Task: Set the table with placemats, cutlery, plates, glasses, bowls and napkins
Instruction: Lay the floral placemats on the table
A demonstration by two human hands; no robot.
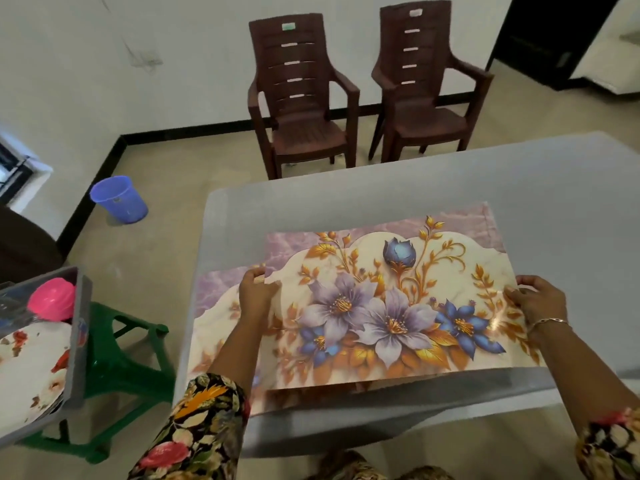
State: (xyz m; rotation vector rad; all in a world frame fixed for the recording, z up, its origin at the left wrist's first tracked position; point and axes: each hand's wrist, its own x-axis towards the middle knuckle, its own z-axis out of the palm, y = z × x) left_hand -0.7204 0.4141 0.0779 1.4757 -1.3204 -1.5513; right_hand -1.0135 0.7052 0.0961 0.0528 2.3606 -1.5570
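Floral sleeve (207, 420) nearest; left hand (254, 292) and right hand (540, 301) grip a placemat (381, 306) by its ends over the desk (519, 174). Early going: plates (27, 368) wait in the tray (78, 341).

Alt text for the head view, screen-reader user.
A person's left hand and right hand grip the side edges of a floral placemat over a grey table, with a second placemat partly beneath it, offset left. At left, a tray on a green stool holds a floral plate; two brown chairs stand beyond.
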